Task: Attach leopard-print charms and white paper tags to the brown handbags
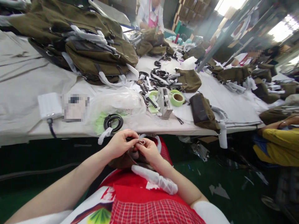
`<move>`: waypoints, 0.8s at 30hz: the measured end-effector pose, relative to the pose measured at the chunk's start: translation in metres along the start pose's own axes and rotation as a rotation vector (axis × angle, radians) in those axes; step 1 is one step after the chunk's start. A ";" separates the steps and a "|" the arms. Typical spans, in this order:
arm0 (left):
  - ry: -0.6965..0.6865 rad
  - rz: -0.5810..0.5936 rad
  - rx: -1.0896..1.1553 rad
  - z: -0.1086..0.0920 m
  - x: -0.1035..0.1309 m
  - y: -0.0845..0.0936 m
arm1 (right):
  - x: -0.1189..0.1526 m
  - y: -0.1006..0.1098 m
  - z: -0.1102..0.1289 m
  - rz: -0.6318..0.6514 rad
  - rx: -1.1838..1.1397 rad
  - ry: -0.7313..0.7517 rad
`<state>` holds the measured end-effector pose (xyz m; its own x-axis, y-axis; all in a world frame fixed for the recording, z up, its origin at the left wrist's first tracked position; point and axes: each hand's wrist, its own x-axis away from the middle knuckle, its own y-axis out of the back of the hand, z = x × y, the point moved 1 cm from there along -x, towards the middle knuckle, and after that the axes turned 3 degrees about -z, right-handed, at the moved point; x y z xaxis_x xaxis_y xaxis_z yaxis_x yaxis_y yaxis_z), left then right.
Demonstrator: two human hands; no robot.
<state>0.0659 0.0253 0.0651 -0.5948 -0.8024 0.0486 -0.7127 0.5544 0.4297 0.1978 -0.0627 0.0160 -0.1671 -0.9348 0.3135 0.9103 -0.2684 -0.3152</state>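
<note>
My left hand (122, 143) is closed, thumb and forefinger pinched together. What lies between its fingertips is too hidden to make out. My right hand (150, 151) meets it from the other side, also in a pinch, with a small silver loop (142, 142) showing at its fingertips. Beneath both hands a dark olive bag (120, 162) rests on my lap, mostly covered by hands and forearms. A handle wrapped in white plastic (155, 179) lies across my red apron (130, 189).
On the white-covered table (163, 124) are a coiled black strap (113, 122), a tape dispenser (164, 104), a green tape roll (177, 98) and a small bag (203, 111). Larger olive bags (102, 56) lie at back left. A co-worker (150, 15) stands across the table.
</note>
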 end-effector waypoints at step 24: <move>-0.068 0.045 0.035 -0.008 0.014 0.005 | 0.019 0.016 0.019 -0.052 0.353 0.257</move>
<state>0.0566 0.0152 0.0753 -0.6496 -0.7603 0.0048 -0.6967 0.5978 0.3966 0.2167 -0.0808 0.0342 -0.2647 -0.9615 0.0736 0.9642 -0.2627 0.0350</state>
